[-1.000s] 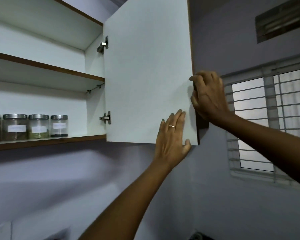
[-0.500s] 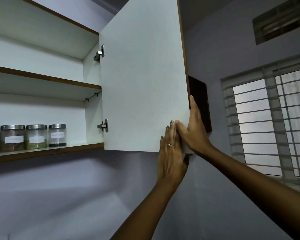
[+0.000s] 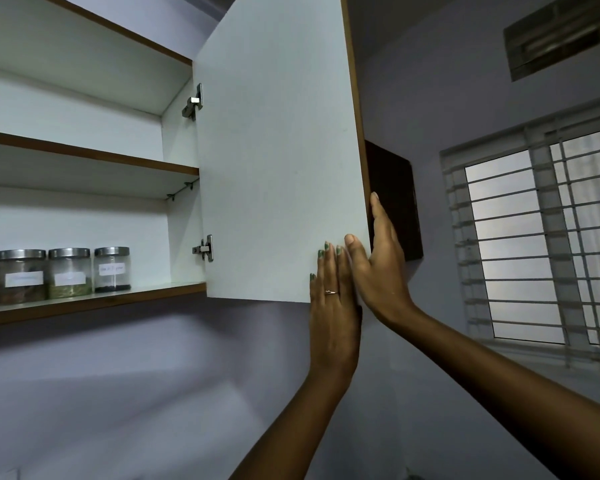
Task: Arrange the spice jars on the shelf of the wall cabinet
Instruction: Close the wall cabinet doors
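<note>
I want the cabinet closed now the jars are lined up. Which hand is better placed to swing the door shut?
Probably the right hand: its fingers wrap the door's free edge, reaching its outer side. The left hand lies flat on the inner face, so pushing would open it.

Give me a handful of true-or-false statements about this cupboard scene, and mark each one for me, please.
1. The cabinet door stands open. True.
2. The left hand grips a spice jar. False: it lies flat with straight fingers against the door's inner face, near the lower corner.
3. The spice jars stand in a row on the lowest shelf. True.
4. The jars have red plastic lids. False: the lids are metal-coloured.
5. The right hand rests on the window. False: it is at the door's free edge, beside the left hand.
6. Each fully visible jar bears a white label. True.
</note>
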{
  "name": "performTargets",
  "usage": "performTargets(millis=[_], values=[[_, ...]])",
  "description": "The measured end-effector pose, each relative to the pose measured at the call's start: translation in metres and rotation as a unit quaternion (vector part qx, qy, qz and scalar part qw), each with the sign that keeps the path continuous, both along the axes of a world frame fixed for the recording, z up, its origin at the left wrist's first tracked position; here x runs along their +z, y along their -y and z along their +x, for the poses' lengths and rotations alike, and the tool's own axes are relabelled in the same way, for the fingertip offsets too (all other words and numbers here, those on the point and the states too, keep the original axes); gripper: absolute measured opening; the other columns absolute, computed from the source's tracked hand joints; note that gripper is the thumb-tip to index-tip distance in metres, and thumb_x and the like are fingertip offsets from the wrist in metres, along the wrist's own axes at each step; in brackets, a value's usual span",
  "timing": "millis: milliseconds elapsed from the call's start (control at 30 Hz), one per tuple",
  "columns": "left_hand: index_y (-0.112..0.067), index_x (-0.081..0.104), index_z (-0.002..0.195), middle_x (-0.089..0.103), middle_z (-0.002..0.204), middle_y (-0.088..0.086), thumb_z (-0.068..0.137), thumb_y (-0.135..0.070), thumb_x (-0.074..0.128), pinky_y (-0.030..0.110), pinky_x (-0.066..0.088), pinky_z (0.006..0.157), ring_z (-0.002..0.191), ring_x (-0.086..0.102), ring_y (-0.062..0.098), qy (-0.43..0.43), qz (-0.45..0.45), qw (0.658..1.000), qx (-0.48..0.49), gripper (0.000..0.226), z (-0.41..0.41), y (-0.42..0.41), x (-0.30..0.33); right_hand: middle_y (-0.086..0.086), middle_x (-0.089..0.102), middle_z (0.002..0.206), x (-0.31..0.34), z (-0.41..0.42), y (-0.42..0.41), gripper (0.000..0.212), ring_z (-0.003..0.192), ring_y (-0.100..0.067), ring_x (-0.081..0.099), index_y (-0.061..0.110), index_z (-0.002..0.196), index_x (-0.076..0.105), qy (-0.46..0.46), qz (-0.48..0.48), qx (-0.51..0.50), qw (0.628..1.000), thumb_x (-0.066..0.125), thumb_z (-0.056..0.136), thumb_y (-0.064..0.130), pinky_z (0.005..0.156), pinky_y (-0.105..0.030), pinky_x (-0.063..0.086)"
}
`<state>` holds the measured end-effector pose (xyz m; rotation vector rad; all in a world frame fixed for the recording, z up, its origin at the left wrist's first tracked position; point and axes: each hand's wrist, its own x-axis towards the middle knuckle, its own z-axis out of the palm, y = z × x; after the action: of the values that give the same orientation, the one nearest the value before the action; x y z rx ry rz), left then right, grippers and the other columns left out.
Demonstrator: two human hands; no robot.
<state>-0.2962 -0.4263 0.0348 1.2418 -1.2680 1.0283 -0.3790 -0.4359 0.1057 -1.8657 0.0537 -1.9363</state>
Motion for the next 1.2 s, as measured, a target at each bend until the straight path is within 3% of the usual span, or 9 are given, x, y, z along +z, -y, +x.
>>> performTargets(millis=[133, 333, 500, 600, 767, 867, 933, 1033, 1200], values=[[-0.038, -0.028, 0.141, -0.002, 0.153, 0.003, 0.092, -0.022, 0.056, 0.052, 0.020, 0.114, 0.143, 0.010, 0.029, 0.015, 0.005, 1.000, 0.026, 0.098, 0.001, -0.017, 0.001, 0.008, 0.033, 0.142, -0.002, 0.002, -0.020, 0.063, 0.116, 0.027, 0.024, 0.013, 0.148, 0.017, -0.001, -0.008, 0.002, 1.000, 0.049, 0.095, 0.010, 0.089, 0.010, 0.024], [-0.045, -0.016, 0.143, 0.005, 0.155, 0.000, 0.096, -0.046, 0.036, 0.052, 0.031, 0.111, 0.145, 0.014, 0.025, 0.032, 0.001, 0.999, -0.008, 0.070, -0.006, -0.059, 0.004, 0.027, 0.029, 0.120, -0.003, 0.007, -0.043, 0.061, 0.103, 0.038, 0.029, 0.013, 0.148, 0.020, 0.010, -0.014, 0.011, 1.000, 0.049, 0.094, 0.007, 0.080, 0.010, 0.030], [-0.021, 0.011, 0.144, 0.019, 0.150, 0.012, 0.083, -0.009, 0.068, 0.053, 0.045, 0.099, 0.137, 0.031, 0.037, 0.038, 0.003, 0.999, 0.014, 0.084, -0.004, -0.087, 0.006, 0.016, 0.038, 0.114, -0.003, 0.011, -0.071, 0.061, 0.098, 0.031, 0.039, 0.012, 0.148, 0.021, 0.023, -0.026, 0.014, 0.999, 0.050, 0.094, 0.005, 0.074, 0.008, 0.034], [0.001, 0.030, 0.142, 0.039, 0.145, 0.022, 0.094, -0.039, 0.047, 0.048, 0.048, 0.098, 0.129, 0.045, 0.038, -0.007, 0.028, 1.000, -0.004, 0.065, 0.003, -0.106, 0.003, 0.010, 0.040, 0.110, -0.003, 0.015, -0.093, 0.063, 0.092, 0.025, 0.045, 0.014, 0.148, 0.020, 0.028, -0.039, 0.004, 0.999, 0.050, 0.094, 0.006, 0.071, 0.006, 0.036], [0.005, 0.044, 0.134, 0.053, 0.133, 0.019, 0.082, -0.072, 0.035, 0.039, 0.050, 0.097, 0.122, 0.053, 0.027, -0.121, 0.071, 0.988, -0.063, 0.093, 0.023, -0.148, -0.002, 0.008, 0.040, 0.109, -0.003, 0.029, -0.138, 0.065, 0.083, -0.001, 0.050, 0.019, 0.149, 0.015, 0.025, -0.057, -0.001, 0.998, 0.048, 0.094, 0.009, 0.074, -0.006, 0.045], [0.005, 0.053, 0.123, 0.062, 0.118, 0.017, 0.088, -0.033, 0.057, 0.046, 0.053, 0.091, 0.107, 0.060, 0.021, -0.175, 0.055, 0.979, -0.083, 0.052, 0.038, -0.171, -0.008, 0.003, 0.042, 0.114, -0.003, 0.037, -0.168, 0.066, 0.085, -0.009, 0.053, 0.019, 0.149, 0.012, 0.003, -0.072, 0.010, 0.997, 0.047, 0.095, 0.008, 0.072, -0.024, 0.053], [0.003, 0.057, 0.117, 0.064, 0.110, 0.012, 0.085, 0.000, 0.062, 0.026, 0.053, 0.090, 0.095, 0.062, 0.014, -0.192, 0.053, 0.977, -0.071, 0.032, 0.045, -0.188, -0.012, -0.002, 0.044, 0.119, -0.004, 0.043, -0.185, 0.067, 0.085, -0.012, 0.054, 0.018, 0.149, 0.011, -0.012, -0.080, 0.009, 0.997, 0.047, 0.094, 0.007, 0.071, -0.030, 0.053], [0.004, 0.054, 0.119, 0.060, 0.109, 0.002, 0.075, 0.019, 0.061, -0.005, 0.038, 0.079, 0.104, 0.052, -0.001, -0.183, 0.045, 0.982, -0.029, 0.047, 0.051, -0.216, -0.014, -0.006, 0.044, 0.123, -0.004, 0.054, -0.205, 0.071, 0.091, -0.014, 0.053, 0.018, 0.149, 0.010, -0.032, -0.093, 0.009, 0.995, 0.050, 0.092, 0.007, 0.074, -0.029, 0.053], [0.001, 0.052, 0.123, 0.061, 0.109, -0.006, 0.073, 0.017, 0.065, 0.008, 0.043, 0.084, 0.102, 0.060, 0.009, -0.186, -0.018, 0.982, -0.008, 0.054, 0.058, -0.241, -0.016, -0.005, 0.042, 0.125, -0.005, 0.072, -0.230, 0.079, 0.101, -0.015, 0.049, 0.022, 0.149, 0.008, -0.053, -0.108, 0.011, 0.993, 0.054, 0.087, 0.009, 0.077, -0.030, 0.052]])
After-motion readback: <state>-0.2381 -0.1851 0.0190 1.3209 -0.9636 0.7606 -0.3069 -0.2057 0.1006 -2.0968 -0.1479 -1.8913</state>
